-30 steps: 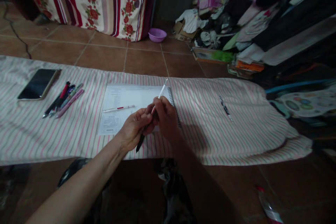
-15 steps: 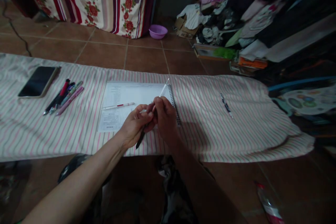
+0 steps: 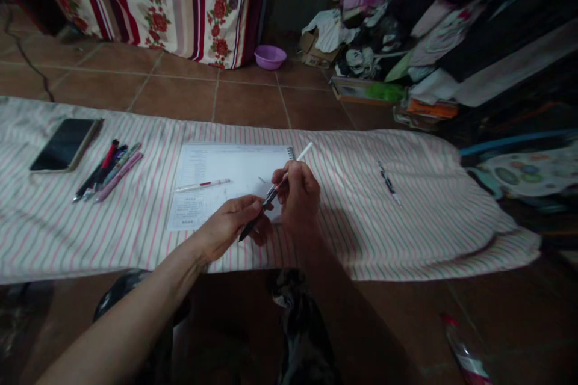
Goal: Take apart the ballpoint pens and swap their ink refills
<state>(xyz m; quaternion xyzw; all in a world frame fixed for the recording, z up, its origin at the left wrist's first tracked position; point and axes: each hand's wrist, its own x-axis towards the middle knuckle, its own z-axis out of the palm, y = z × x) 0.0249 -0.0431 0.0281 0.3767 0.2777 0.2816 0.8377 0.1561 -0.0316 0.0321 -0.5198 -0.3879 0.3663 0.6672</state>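
My left hand (image 3: 232,219) is closed around a black pen barrel (image 3: 248,230), its dark end slanting down towards the near edge of the cloth. Pinched in my right hand (image 3: 301,195) is a slim white pen refill (image 3: 306,151), its blunt white end sticking up to the right. The two pieces nearly line up between my fingers; whether they touch is hard to tell. Beneath both hands lies a spiral notebook with a printed sheet (image 3: 244,159). On the sheet rest a white-and-red pen (image 3: 203,185) and a tiny dark piece (image 3: 262,180).
Left on the striped cloth (image 3: 352,204) are a phone (image 3: 65,144) and a bunch of several pens (image 3: 108,171). A dark-and-white pen (image 3: 389,183) lies to the right. Beyond, a purple basin (image 3: 270,57) stands on the tiled floor; a bottle (image 3: 465,352) lies near right.
My hands have moved apart a little, the right one shifting rightwards. The refill now shows a blunt white end where a thin tip pointed up before, and more of the barrel is visible.
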